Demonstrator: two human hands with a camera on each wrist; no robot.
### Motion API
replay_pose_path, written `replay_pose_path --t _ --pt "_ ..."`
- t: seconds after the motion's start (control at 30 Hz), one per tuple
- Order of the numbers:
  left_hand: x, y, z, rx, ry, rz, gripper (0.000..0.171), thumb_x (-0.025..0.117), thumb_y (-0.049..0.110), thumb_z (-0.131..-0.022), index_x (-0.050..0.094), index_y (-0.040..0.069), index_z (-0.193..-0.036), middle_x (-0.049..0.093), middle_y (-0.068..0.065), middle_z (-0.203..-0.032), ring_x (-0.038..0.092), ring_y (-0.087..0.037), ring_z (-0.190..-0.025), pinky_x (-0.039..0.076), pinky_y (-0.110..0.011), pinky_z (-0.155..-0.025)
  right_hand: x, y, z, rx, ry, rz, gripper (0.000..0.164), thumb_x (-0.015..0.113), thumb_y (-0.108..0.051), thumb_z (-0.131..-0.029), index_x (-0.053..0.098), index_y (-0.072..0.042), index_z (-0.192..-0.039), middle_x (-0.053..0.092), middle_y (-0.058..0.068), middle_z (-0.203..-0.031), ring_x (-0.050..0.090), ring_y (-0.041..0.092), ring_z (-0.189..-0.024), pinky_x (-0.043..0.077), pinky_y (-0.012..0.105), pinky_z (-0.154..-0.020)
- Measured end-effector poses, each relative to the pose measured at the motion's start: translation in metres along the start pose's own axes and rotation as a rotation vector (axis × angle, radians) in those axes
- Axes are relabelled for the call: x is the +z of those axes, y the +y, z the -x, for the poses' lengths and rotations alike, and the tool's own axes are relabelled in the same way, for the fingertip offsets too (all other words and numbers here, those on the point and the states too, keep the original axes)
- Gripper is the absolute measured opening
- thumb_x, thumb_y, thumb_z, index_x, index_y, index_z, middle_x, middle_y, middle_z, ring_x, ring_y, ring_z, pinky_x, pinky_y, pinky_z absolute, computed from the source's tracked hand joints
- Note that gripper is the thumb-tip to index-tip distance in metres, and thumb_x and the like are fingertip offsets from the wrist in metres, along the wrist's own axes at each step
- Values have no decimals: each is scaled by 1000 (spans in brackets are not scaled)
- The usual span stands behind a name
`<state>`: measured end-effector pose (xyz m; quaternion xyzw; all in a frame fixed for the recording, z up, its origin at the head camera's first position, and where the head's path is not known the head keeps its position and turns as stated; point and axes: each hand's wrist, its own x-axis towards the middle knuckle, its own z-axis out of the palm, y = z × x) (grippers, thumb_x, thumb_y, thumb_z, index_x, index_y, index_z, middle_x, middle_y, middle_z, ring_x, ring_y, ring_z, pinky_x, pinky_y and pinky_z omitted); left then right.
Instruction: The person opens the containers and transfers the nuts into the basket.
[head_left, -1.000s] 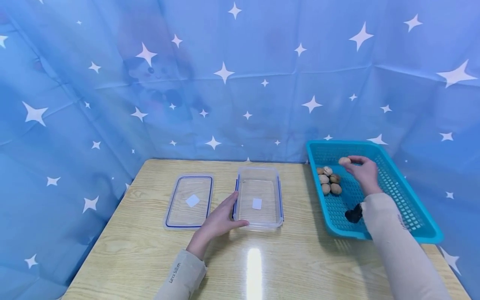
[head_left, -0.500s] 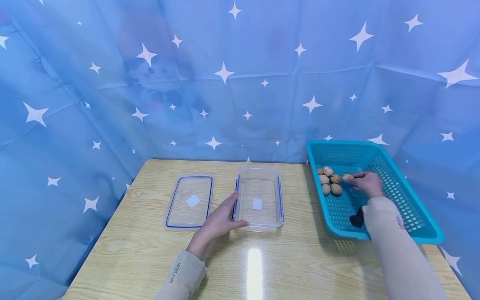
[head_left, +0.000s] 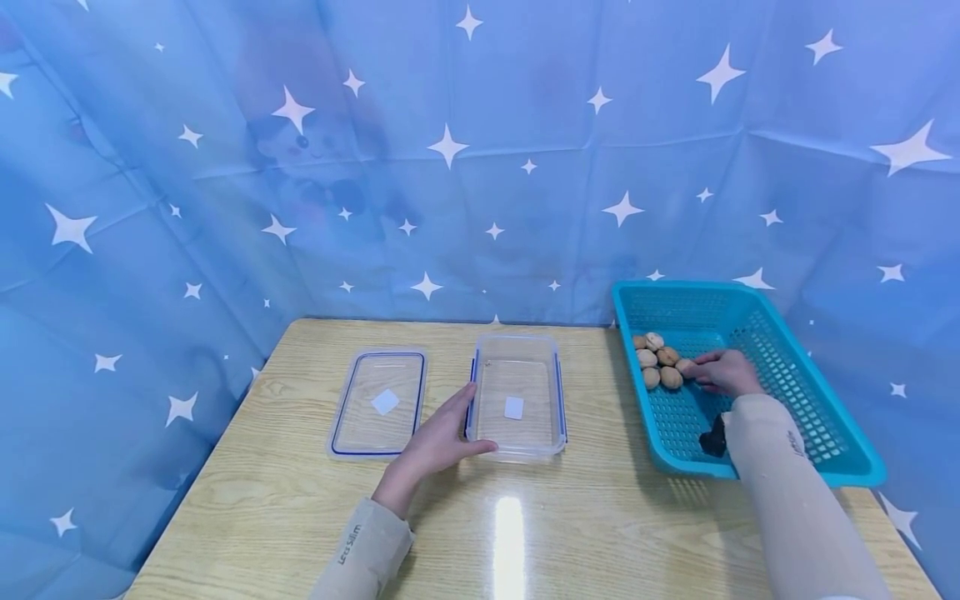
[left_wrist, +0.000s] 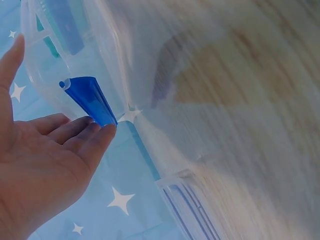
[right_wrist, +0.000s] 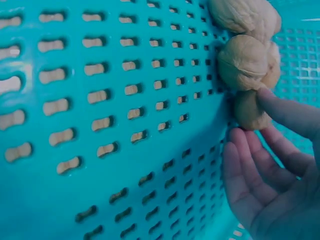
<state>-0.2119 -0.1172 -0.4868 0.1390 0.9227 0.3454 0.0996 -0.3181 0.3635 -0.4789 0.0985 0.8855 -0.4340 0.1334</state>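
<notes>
A teal basket [head_left: 840, 433] on the right holds a cluster of walnuts [head_left: 667, 357] along its left side. Down inside it, my right hand [head_left: 723, 372] pinches one walnut [right_wrist: 248, 111] between thumb and fingertips, up against the others. My left hand [head_left: 442, 437] lies along the left side of a clear plastic container [head_left: 517, 340], fingers extended and thumb at its near edge. In the left wrist view the fingertips are right at the container's blue latch [left_wrist: 92, 100].
Left of the container lies its clear lid [head_left: 384, 354] with a blue seal and a white label. Everything stands on a wooden table [head_left: 247, 500]. A blue curtain [head_left: 450, 217] with white stars hangs behind.
My right hand has lowered the walnut into the basket and moved it toward the cluster. The left hand and the container have stayed in place.
</notes>
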Motion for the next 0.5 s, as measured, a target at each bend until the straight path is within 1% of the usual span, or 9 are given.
replay_pose_path --t 0.07,0.17,0.2,0.27,0.3,0.33,0.37,0.43,0.5 --pt "-1 -1 -2 4 0 -18 102 77 49 -84 21 12 -160 21 -10 -167 27 -35 -152 32 -55 -120 -2 -1 0 -3 -13 0 62 61 -32 -98 45 13 -138 59 27 -125 60 41 -116 61 39 -88" --pt "-6 -2 -5 0 -3 -40 98 73 55 -85 24 14 -159 19 -9 -168 26 -35 -152 31 -58 -120 -7 -5 2 -23 -11 8 64 52 -36 -102 41 14 -141 48 38 -137 52 48 -125 59 44 -94" --pt "-8 -3 -6 6 1 -46 95 71 56 -86 27 14 -159 20 -9 -168 27 -36 -151 31 -59 -119 -9 -7 3 -31 4 9 65 50 -37 -103 41 14 -142 44 39 -141 51 49 -127 58 45 -95" --pt "-15 -5 -10 8 11 -45 89 68 58 -87 32 16 -157 20 -7 -168 28 -36 -151 31 -60 -119 -13 -11 5 -50 49 18 65 45 -38 -104 40 14 -143 42 40 -143 53 48 -125 57 47 -95" --pt "-20 -5 -12 8 19 -48 86 66 58 -88 34 17 -157 21 -6 -167 28 -36 -151 31 -61 -119 -15 -13 5 -62 74 22 65 42 -38 -105 40 14 -143 42 40 -143 58 44 -120 58 46 -95" --pt "-25 -5 -14 8 29 -47 83 65 57 -89 35 17 -156 22 -5 -167 28 -35 -151 31 -61 -118 -17 -16 5 -71 105 27 65 41 -39 -105 41 13 -143 44 40 -142 65 35 -111 59 44 -93" --pt "-30 -5 -16 6 39 -54 81 64 57 -90 36 18 -156 23 -4 -167 29 -35 -151 31 -60 -119 -19 -20 6 -82 133 26 65 41 -40 -105 41 13 -143 46 39 -141 67 27 -103 60 41 -90" --pt "-42 -3 -23 -3 64 -78 77 62 58 -92 38 20 -155 25 -3 -166 29 -34 -151 31 -59 -119 -23 -28 6 -103 189 36 65 42 -44 -104 45 9 -143 50 35 -139 65 9 -92 61 34 -83" --pt "-55 0 -31 -4 88 -119 75 60 58 -93 38 20 -155 27 -3 -166 30 -33 -151 32 -58 -119 -26 -40 8 -133 240 44 66 42 -47 -104 48 6 -142 51 32 -139 62 8 -92 59 33 -80"
